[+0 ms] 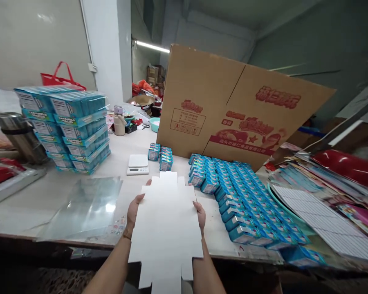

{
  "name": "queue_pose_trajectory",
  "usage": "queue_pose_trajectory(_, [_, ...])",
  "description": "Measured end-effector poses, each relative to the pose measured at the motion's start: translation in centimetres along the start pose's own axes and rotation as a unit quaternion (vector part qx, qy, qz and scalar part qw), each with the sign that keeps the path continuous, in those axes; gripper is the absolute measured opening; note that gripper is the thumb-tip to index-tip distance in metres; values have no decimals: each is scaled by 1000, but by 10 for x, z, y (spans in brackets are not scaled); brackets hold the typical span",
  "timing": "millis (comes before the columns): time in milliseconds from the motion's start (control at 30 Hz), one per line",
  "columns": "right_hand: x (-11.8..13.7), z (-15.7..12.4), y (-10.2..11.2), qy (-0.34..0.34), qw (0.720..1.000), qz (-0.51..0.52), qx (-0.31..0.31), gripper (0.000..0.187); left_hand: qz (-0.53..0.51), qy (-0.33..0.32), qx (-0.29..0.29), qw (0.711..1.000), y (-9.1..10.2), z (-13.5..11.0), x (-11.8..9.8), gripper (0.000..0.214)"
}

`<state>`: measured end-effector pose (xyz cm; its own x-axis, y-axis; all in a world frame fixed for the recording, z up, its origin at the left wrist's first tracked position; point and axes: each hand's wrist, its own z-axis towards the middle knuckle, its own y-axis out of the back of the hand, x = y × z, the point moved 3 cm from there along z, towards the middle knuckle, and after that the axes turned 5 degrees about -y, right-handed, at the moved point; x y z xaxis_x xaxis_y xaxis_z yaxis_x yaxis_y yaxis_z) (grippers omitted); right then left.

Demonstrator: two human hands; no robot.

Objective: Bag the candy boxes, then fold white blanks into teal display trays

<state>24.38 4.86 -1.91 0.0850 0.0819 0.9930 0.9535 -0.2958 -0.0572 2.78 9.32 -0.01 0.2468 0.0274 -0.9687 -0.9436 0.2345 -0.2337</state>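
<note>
Left hand point(134, 211) and right hand point(200, 214) pinched the white card blank point(167, 220) by opposite side edges, thumbs on top, other fingers mostly hidden. Blank was held flat over the front of the bench point(125, 143), near end past its edge. Left of blank: clear sheet point(86, 212). Right of blank: rows of blue boxes point(248, 200). Beyond blank: scale point(138, 164). Likely risks: a rightward swing could have toppled the nearest boxes; squeezing unevenly could have creased the card; dipping the near end could have snagged its flaps.
</note>
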Motion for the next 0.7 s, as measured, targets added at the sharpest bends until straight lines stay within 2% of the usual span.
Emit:
queue_pose_trajectory(167, [7,5,-3,81,996,-29,-25,59,-2,-11,-4,1000,-7,4,17,66])
queue_pose_trajectory(300, [8,12,-6,104,992,61,-33,57,-26,-4,21,999,-11,21,10,65])
queue_pose_trajectory(433, [1,31,-15,83,987,134,-43,40,-2,-13,34,999,-29,46,16,50])
queue_pose_trajectory(567, [-21,55,-23,55,990,62,-112,45,81,5,-31,996,-39,68,49,35])
queue_pose_trajectory(700, [-42,71,-24,2,989,7,-149,56,40,39,-109,992,-30,76,78,52])
